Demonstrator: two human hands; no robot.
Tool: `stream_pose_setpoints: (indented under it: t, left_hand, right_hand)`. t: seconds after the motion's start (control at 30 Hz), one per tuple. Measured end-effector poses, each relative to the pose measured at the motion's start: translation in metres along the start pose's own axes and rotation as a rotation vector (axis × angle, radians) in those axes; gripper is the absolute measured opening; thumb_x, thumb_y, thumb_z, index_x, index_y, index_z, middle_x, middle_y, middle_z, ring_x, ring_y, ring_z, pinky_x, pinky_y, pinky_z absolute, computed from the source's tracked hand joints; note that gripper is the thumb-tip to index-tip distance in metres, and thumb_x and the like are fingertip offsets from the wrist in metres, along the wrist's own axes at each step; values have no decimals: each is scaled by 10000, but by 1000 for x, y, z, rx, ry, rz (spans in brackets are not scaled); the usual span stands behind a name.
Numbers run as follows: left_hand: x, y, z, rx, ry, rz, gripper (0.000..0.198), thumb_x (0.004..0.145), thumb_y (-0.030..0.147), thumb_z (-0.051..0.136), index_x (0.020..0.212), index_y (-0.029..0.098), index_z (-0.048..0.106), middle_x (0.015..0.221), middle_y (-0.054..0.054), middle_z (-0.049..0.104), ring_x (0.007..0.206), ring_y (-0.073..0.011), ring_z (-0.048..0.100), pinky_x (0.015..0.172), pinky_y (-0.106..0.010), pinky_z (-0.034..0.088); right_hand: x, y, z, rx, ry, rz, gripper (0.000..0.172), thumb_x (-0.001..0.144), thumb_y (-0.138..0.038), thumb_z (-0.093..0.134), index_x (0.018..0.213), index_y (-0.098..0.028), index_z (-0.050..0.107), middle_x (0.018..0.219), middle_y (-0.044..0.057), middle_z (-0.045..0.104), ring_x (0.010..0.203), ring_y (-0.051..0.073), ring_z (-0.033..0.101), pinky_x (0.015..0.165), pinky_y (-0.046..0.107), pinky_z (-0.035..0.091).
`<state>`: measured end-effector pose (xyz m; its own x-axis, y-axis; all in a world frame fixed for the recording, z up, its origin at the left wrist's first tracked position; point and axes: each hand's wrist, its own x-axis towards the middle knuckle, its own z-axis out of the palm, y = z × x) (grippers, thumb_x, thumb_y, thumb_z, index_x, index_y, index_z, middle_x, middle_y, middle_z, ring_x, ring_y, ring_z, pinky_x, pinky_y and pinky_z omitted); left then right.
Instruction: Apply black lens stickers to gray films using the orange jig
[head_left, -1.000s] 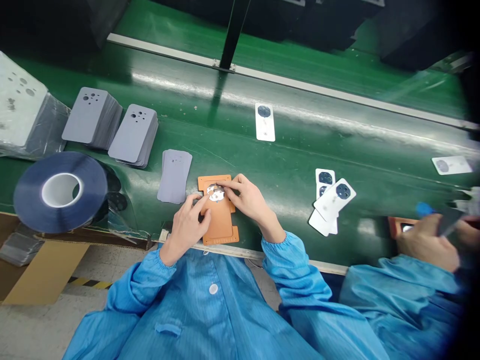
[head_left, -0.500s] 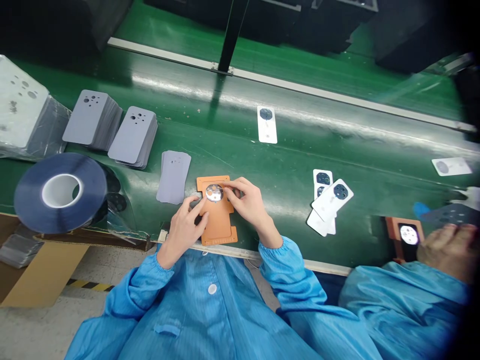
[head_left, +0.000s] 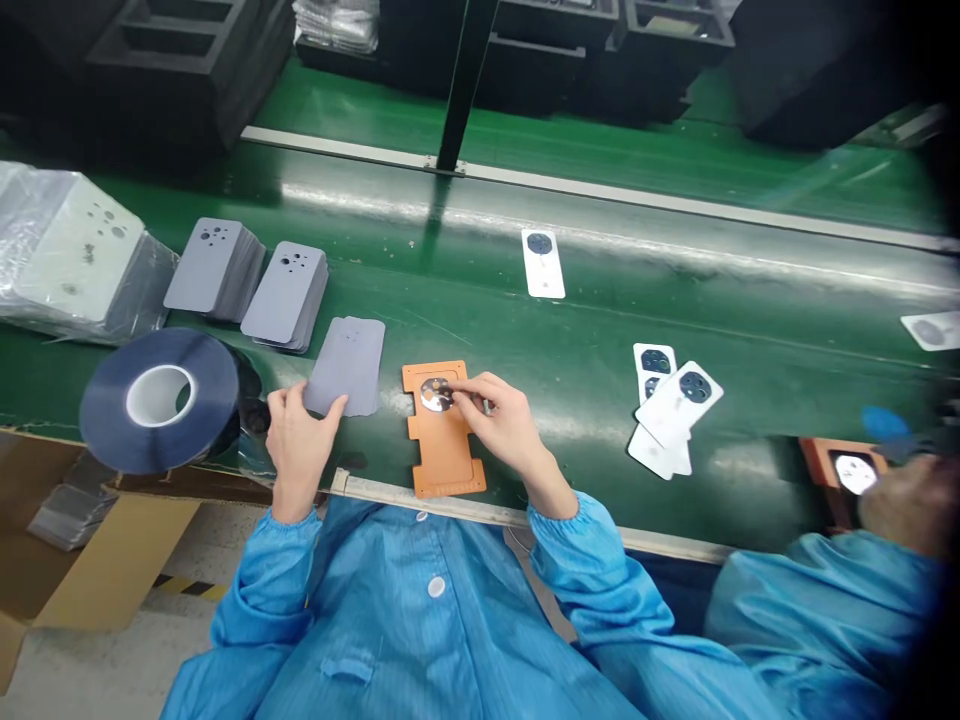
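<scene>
An orange fixture (head_left: 444, 450) lies at the table's front edge, with a shiny round disc with holes (head_left: 433, 397) near its top. My right hand (head_left: 499, 415) reaches over the fixture from the right, its fingertips drawn together at the disc's right edge; whether they pinch anything is too small to tell. To the left, my left hand (head_left: 304, 435) is at the lower end of a small fanned pile of grey sheets (head_left: 348, 362). Its thumb and fingers grip the pile's lower edge from both sides.
Two taller stacks of grey sheets (head_left: 202, 262) (head_left: 283, 295), a blue tape roll (head_left: 105, 400) and a wrapped stack (head_left: 82, 260) stand left. White cards (head_left: 679, 405) overlap on the right; another card (head_left: 544, 270) lies farther back. A co-worker's hand (head_left: 907, 500) is beside another fixture (head_left: 829, 455).
My left hand has left the orange fixture and moved left to the small grey pile. My right hand stays at the disc. The whole view has shifted slightly.
</scene>
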<state>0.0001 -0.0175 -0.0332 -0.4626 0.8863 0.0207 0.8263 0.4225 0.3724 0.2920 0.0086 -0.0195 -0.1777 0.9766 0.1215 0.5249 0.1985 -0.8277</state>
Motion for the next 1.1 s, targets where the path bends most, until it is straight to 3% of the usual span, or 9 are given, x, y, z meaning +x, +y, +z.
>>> stream_pose_setpoints:
  t: [0.07,0.2,0.27,0.4,0.47,0.67,0.87,1.0,1.1]
  left_hand:
    - [5,-12,-3,-20,30,-14,604,839,542,767,1325,194,680,1283,-152,618,1062,-349,689,886,-449,553]
    - [11,-28,-6,-132,72,1,232,911,415,650,963,204,732,1008,-78,693,872,-264,672,888,-413,530]
    - [11,-27,-6,-153,69,-17,246,903,449,657,935,211,708,942,-60,696,838,-255,660,883,-410,526]
    - [13,-22,-6,-79,24,-17,439,793,573,765,1046,221,699,1044,-81,679,977,-306,665,902,-439,524]
    - [17,-22,-4,-108,3,0,411,777,566,774,979,216,699,1029,-84,683,963,-302,665,907,-445,522]
    - [22,-13,-3,-609,-38,-66,417,722,555,809,839,175,683,761,-27,676,679,-180,614,682,-322,512]
    - [-21,32,-12,-1005,-133,-33,429,773,521,814,973,200,612,739,14,696,567,-124,620,526,-229,494]
    - [-66,60,-3,-1028,-368,40,401,821,505,799,997,201,605,694,19,704,534,-122,634,490,-208,461]
    - [-81,67,5,-1028,-422,39,374,855,497,774,988,189,609,718,-5,735,583,-136,675,519,-213,478]
  right_hand:
    - [-2,3,-2,-5,7,10,242,987,-266,608,1102,-215,814,815,29,645,674,163,547,690,331,465]
    - [-7,11,-4,-30,20,27,241,984,-273,609,1096,-227,818,789,19,618,670,163,541,672,323,454]
    - [-9,13,-3,-34,24,25,242,981,-274,611,1099,-233,819,772,14,602,662,162,537,660,318,448]
    - [-11,13,-3,-31,29,23,240,973,-263,613,1088,-233,821,774,16,605,651,158,538,650,314,443]
    - [-11,13,-5,-33,28,25,242,971,-258,612,1091,-236,821,767,12,597,651,158,537,653,314,442]
    - [-15,18,-12,-6,45,36,236,972,-258,609,1077,-218,816,784,13,606,655,152,540,655,321,444]
    - [-15,8,-17,191,80,88,255,962,-334,652,1145,-224,791,900,41,705,735,162,602,701,335,505]
    - [-8,0,-14,554,28,115,585,923,-414,721,1468,-244,592,1198,88,730,906,177,686,835,363,587]
    - [0,1,-10,644,39,109,645,880,-400,762,1473,-237,565,1214,96,711,907,172,690,843,363,602]
